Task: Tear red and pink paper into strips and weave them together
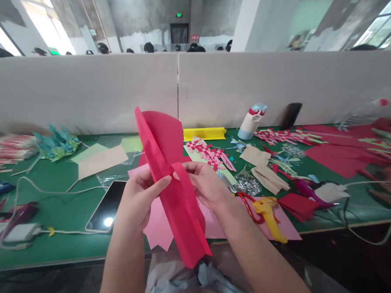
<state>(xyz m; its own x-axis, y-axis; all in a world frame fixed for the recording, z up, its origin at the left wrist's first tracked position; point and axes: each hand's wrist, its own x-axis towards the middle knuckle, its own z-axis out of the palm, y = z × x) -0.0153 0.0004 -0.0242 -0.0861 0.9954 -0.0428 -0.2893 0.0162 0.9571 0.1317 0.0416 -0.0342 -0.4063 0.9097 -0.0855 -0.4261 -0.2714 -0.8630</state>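
A folded red paper piece [179, 211] is held up over the table's front edge, long and slanted, with a rounded panel standing behind it. My left hand [144, 189] pinches its left side near the middle, thumb on the front. My right hand [202, 182] grips a narrow curved strip of the same red paper, its fingertips close to my left thumb. Pink paper [158, 227] with a notched end lies beneath. To the right are red-handled scissors [249, 207] and a yellow glue gun [271, 216].
A phone [106, 206] and white cables lie left on the green table [64, 205]. A bottle [252, 122], yellow folded paper [205, 134] and woven paper strips [210, 154] stand or lie behind. A blurred hand [388, 187] shows at far right.
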